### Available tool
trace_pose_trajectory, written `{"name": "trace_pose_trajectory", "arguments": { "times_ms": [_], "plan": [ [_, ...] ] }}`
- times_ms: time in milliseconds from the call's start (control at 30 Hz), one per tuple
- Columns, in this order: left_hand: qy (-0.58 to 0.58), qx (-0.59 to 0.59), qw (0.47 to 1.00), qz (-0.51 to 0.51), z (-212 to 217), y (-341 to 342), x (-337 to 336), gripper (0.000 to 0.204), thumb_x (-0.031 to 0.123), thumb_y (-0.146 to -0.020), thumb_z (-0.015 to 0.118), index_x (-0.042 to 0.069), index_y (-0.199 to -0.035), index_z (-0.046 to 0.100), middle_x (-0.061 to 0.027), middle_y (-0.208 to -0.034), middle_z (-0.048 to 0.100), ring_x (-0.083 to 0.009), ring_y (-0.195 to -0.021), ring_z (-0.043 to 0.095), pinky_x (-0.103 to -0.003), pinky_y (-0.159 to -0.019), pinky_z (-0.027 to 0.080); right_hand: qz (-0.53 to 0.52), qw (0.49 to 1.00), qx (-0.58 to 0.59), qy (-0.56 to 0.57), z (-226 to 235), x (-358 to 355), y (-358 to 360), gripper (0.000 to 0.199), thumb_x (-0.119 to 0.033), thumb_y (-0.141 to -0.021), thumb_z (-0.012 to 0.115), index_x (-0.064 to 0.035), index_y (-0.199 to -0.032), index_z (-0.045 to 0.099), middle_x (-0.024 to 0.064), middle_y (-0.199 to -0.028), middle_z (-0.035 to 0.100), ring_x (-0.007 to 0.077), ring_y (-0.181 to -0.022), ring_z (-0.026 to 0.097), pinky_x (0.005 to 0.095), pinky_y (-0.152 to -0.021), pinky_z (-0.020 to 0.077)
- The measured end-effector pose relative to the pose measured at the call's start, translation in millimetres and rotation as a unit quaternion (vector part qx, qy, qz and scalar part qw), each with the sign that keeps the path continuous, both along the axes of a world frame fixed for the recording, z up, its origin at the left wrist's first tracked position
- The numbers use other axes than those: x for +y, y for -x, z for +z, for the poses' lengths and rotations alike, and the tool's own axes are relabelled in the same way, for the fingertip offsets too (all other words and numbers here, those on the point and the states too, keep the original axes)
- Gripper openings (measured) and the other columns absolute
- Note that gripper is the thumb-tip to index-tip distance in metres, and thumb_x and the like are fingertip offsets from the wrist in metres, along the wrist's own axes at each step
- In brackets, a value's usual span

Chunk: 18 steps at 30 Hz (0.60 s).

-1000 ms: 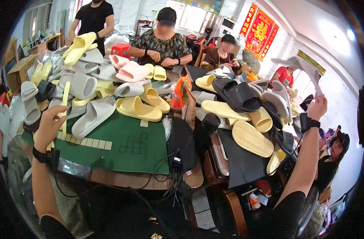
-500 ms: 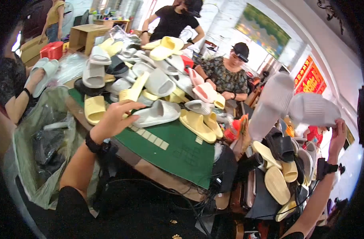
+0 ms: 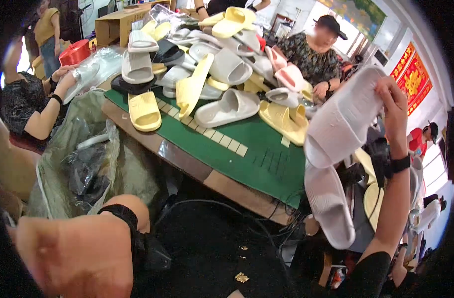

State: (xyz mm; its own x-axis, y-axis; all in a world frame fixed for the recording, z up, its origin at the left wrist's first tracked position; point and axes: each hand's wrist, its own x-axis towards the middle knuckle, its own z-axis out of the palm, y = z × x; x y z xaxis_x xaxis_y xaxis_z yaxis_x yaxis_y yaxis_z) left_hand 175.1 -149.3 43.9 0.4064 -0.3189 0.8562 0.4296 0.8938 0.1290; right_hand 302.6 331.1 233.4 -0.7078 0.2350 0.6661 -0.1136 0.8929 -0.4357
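High on the right, my right hand (image 3: 392,102) grips a pale grey slide slipper (image 3: 343,116) by its end. A second grey slipper (image 3: 330,206) hangs below it; how the two are joined is hidden. My left hand (image 3: 75,253) is close by at the lower left, near an open sack, smeared by motion with its fingers hidden. On the green-topped table (image 3: 266,171) lies a big pile of grey, yellow, pink and black slippers. A single grey slipper (image 3: 228,109) and a yellow slipper (image 3: 145,111) lie at the pile's near side.
An open woven sack (image 3: 132,174) with clear plastic in it stands left of the table. Across the table sits a person in a black cap (image 3: 316,44); another person at the left handles clear plastic. More yellow slippers (image 3: 371,201) are stacked at the right, beside dark cables.
My left hand has left the grey slipper on the table and drawn back to the lower left. My right hand has lifted the grey slippers, and one now dangles lower. The view has shifted.
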Motion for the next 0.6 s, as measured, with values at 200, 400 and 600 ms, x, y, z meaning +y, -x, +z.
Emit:
{"name": "trace_pose_trajectory", "arguments": {
  "times_ms": [200, 400, 600],
  "plan": [
    [-0.227, 0.017, 0.716, 0.660, 18, -31, -7, 0.041, 0.036, -0.095, 0.059, 0.009, -0.124, 0.050, -0.0102, -0.112, 0.057, -0.0177, -0.098, 0.054, -0.025, -0.075, 0.046, 0.127, 0.992, 0.015, 0.024, -73, -31, 51, 0.017, -0.016, -0.099, 0.058, -0.0009, -0.093, 0.064, -0.0007, -0.098, 0.062, 0.0085, -0.092, 0.054, 0.0238, -0.088, 0.0407],
    [-0.340, 0.098, 0.310, 0.882, 22, -15, 35, 0.041, 0.031, -0.093, 0.061, 0.009, -0.126, 0.053, -0.0115, -0.116, 0.059, -0.0256, -0.108, 0.053, -0.035, -0.087, 0.043, 0.185, 0.963, -0.105, 0.165, -164, -19, 84, 0.017, -0.017, -0.095, 0.060, -0.0017, -0.087, 0.061, 0.0090, -0.128, 0.060, 0.0150, -0.110, 0.053, 0.0269, -0.091, 0.0410],
    [-0.386, 0.142, -0.190, 0.892, 27, 26, 89, 0.041, 0.026, -0.090, 0.062, 0.009, -0.127, 0.055, -0.0128, -0.120, 0.062, -0.0335, -0.117, 0.052, -0.045, -0.098, 0.040, 0.037, 0.988, -0.103, 0.106, -197, -8, 35, 0.021, -0.019, -0.092, 0.063, 0.0003, -0.084, 0.060, 0.0134, -0.126, 0.060, 0.0188, -0.113, 0.054, 0.0313, -0.095, 0.0418]
  ]
}}
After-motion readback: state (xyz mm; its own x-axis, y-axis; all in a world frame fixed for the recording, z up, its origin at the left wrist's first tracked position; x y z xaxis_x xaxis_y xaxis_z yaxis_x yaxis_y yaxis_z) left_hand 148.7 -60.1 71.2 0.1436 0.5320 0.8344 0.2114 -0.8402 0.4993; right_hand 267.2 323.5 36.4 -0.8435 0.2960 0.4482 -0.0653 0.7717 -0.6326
